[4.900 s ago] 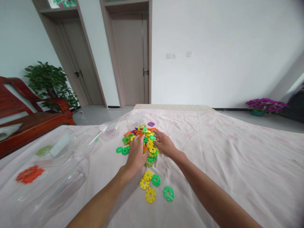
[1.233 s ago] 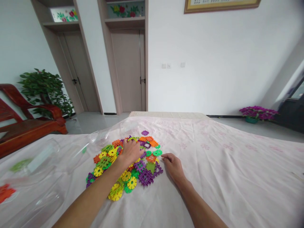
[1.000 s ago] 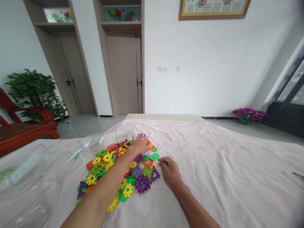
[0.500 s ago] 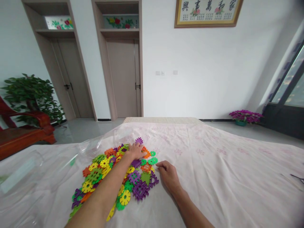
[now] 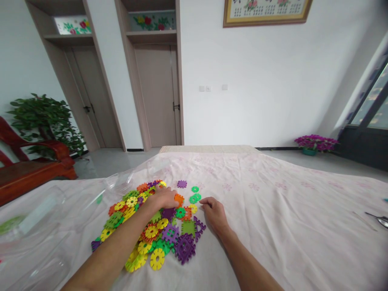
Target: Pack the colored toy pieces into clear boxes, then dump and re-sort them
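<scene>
A heap of flat plastic building pieces (image 5: 157, 232) lies on the cloth, with yellow and green notched discs and purple, orange and green squares. Over the heap's upper part, my left hand (image 5: 165, 197) rests palm down with its fingers stretched over the pieces; some fingertips are hidden. An orange piece (image 5: 179, 200) is beside its thumb. My right hand (image 5: 215, 212) rests on the cloth right of the heap, fingers curled and nothing visible in them. Its fingertips are close to green discs (image 5: 195, 198). A purple square (image 5: 182, 184) lies apart beyond the heap.
Clear plastic packaging (image 5: 39, 226) spreads over the left side of the cloth-covered table (image 5: 273, 226). A spoon (image 5: 380, 219) lies at the right edge. Past the table stand a wooden chair (image 5: 57, 155), a leafy plant (image 5: 45, 121) and purple flowers (image 5: 315, 142).
My left hand has drawn back and left across the heap, uncovering the purple square, and some pieces have shifted. My right hand has barely moved. The view has tipped slightly down.
</scene>
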Demonstrator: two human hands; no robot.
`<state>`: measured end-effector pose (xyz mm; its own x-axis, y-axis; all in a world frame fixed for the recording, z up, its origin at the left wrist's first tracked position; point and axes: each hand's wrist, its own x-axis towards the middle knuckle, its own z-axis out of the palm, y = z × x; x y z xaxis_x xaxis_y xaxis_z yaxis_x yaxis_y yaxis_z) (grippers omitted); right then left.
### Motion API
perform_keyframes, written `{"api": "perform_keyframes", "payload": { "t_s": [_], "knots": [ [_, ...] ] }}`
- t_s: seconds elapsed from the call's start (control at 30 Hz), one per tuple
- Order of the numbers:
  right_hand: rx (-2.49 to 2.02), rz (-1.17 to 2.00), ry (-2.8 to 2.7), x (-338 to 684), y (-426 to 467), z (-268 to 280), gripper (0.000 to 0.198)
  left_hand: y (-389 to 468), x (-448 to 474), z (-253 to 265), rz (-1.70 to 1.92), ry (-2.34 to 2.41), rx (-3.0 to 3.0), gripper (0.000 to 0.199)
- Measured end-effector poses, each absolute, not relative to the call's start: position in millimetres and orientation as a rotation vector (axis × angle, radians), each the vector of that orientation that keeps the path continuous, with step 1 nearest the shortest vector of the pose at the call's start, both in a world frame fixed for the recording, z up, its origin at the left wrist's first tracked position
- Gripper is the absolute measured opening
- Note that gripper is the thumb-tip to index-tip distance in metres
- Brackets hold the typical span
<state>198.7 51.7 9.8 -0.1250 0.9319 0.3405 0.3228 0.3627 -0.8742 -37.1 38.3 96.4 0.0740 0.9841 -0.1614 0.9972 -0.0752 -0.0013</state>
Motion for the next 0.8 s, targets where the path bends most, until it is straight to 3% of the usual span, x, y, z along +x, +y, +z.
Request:
{"api": "perform_keyframes", "payload": {
  "t_s": [0.23,0.47,0.63,0.8],
  "knots": [
    [-1.141,0.783,-1.620,200,52,11,0.029,58,27,89,0.017,1.885,2.469,0.067],
    [-1.160,0.833,-1.587,204,56,7,0.030,46,27,57,-0.064,1.882,2.483,0.058],
    [-1.171,0.841,-1.586,204,58,2,0.033,23,-2,60,-0.092,2.075,2.437,0.040],
    [-1.184,0.843,-1.579,204,56,3,0.033,-3,-28,72,-0.104,2.157,2.395,0.035]
  ]
}}
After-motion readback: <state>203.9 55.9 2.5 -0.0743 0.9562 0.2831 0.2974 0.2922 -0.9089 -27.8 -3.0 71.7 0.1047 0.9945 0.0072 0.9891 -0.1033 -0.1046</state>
